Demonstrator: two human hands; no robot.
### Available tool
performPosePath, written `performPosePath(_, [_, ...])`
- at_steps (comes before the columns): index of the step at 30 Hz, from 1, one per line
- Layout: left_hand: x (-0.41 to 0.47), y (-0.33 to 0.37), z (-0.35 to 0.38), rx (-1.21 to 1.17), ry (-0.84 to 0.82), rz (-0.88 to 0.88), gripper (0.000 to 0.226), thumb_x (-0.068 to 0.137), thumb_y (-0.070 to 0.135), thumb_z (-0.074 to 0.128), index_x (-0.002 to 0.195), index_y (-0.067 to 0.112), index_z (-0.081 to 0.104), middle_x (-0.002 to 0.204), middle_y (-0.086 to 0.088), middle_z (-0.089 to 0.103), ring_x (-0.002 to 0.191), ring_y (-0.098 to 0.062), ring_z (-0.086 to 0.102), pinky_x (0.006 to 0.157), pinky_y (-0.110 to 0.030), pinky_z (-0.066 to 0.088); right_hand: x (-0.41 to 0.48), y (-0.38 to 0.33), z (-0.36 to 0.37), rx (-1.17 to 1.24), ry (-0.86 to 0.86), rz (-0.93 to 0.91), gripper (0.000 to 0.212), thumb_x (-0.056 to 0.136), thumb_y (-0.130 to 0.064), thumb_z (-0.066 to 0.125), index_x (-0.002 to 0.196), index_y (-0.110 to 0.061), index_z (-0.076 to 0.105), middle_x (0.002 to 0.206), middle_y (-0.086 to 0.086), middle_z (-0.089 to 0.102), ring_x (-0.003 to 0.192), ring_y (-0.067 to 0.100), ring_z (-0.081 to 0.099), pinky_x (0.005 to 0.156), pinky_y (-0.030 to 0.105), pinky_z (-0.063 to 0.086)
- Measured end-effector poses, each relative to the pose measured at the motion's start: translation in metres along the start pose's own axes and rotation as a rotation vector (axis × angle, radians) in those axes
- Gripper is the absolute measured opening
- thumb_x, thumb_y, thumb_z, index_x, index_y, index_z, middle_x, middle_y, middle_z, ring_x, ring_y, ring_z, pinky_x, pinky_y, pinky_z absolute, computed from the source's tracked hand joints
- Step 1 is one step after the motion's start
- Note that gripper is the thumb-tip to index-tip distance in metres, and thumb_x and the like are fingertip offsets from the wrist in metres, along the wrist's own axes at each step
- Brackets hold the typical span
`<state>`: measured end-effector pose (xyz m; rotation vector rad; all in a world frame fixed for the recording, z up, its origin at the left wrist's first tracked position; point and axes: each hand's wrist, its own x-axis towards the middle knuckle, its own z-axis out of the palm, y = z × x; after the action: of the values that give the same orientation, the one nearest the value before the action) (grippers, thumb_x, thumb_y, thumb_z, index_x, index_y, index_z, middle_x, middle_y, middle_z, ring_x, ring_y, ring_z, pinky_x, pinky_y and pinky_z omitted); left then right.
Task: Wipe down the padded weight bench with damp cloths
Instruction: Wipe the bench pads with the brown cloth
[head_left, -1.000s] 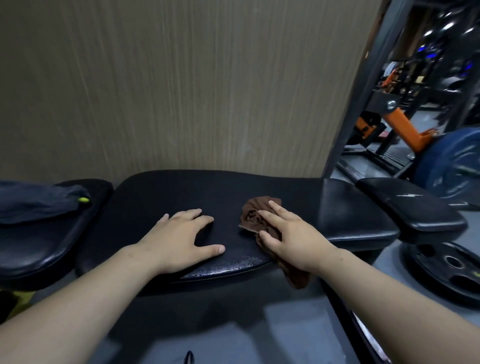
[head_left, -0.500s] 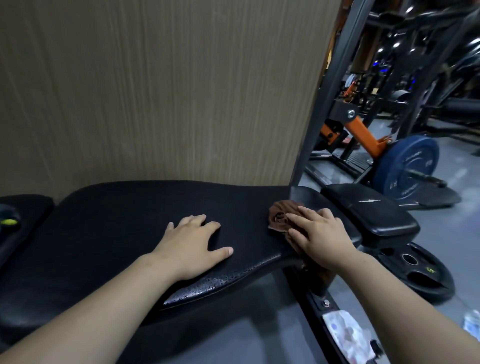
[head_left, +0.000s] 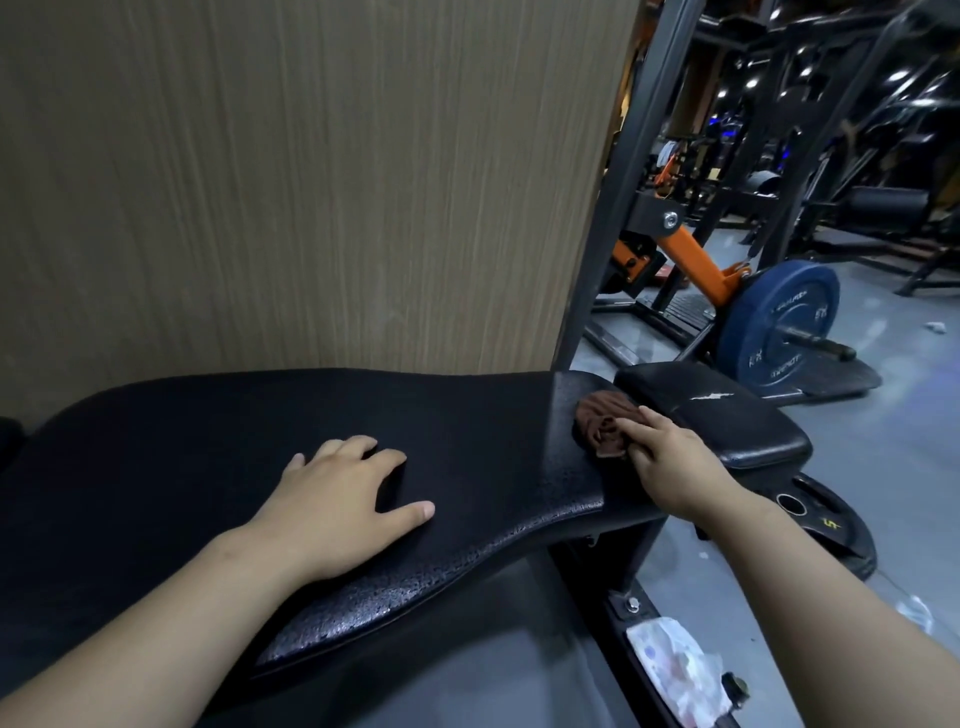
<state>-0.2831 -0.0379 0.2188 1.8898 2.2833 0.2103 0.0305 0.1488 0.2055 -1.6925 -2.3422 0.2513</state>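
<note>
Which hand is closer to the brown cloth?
Right. The right hand presses on the brown cloth; the left hand rests flat on the bench pad, apart to the cloth's left.

Dim indoor light. Small ceiling lamps (head_left: 898, 75) glint far right and leave speckled glare on the black padded bench (head_left: 395, 597) along its near edge. The tan wood-grain wall panel (head_left: 311, 182) is evenly lit. Wide-angle distortion bends the edges, and the near corners are soft.

Wood-grain wall panel (head_left: 311, 182), blue weight plate (head_left: 779, 332) (upright on a bar), orange machine arm (head_left: 698, 265), crumpled wrapper (head_left: 675, 670)
</note>
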Motion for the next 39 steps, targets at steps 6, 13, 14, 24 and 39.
performPosePath(6, [0.017,0.008,0.003,-0.05,-0.015,0.008,0.083,0.079,0.084,0.041,0.149,0.042,0.031,0.163,0.004,0.02,0.15,-0.019,0.014,0.118,-0.06,0.017,0.005,-0.002,0.004,-0.004,0.007,0.034,0.046,0.097,-0.031,0.045,0.143,-0.039,0.045,0.161,-0.002,0.026,0.14,0.033,0.034,0.111,0.05,0.034])
performPosePath(13, [0.038,0.037,0.006,-0.094,-0.029,0.051,0.083,0.079,0.083,0.045,0.15,0.043,0.03,0.164,0.004,0.017,0.15,-0.02,0.012,0.118,-0.061,0.015,0.002,-0.005,0.003,0.012,0.025,0.044,0.045,0.096,-0.031,0.049,0.14,-0.04,0.049,0.16,-0.003,0.029,0.14,0.031,0.036,0.11,0.049,0.036])
performPosePath(14, [0.04,0.043,0.007,-0.101,-0.031,0.059,0.083,0.079,0.083,0.045,0.15,0.043,0.03,0.164,0.004,0.017,0.15,-0.021,0.012,0.118,-0.061,0.014,0.003,-0.006,0.003,0.013,0.025,0.048,0.045,0.096,-0.031,0.048,0.14,-0.041,0.049,0.16,-0.004,0.028,0.14,0.031,0.035,0.11,0.049,0.036])
performPosePath(24, [0.066,0.104,0.019,-0.048,-0.082,0.172,0.077,0.086,0.076,0.044,0.152,0.039,0.029,0.165,-0.001,0.015,0.152,-0.023,0.005,0.118,-0.065,0.005,0.003,-0.011,0.003,-0.023,0.038,0.068,0.044,0.099,-0.036,0.044,0.142,-0.044,0.044,0.16,-0.006,0.026,0.135,0.031,0.037,0.105,0.046,0.041])
performPosePath(39, [0.115,0.157,0.016,0.076,-0.143,0.194,0.075,0.084,0.078,0.045,0.146,0.036,0.036,0.149,-0.004,0.035,0.138,-0.034,0.027,0.108,-0.067,0.027,0.077,0.008,0.008,0.089,0.067,0.113,0.048,0.094,-0.023,0.045,0.14,-0.038,0.05,0.158,-0.003,0.031,0.136,0.03,0.042,0.108,0.042,0.039])
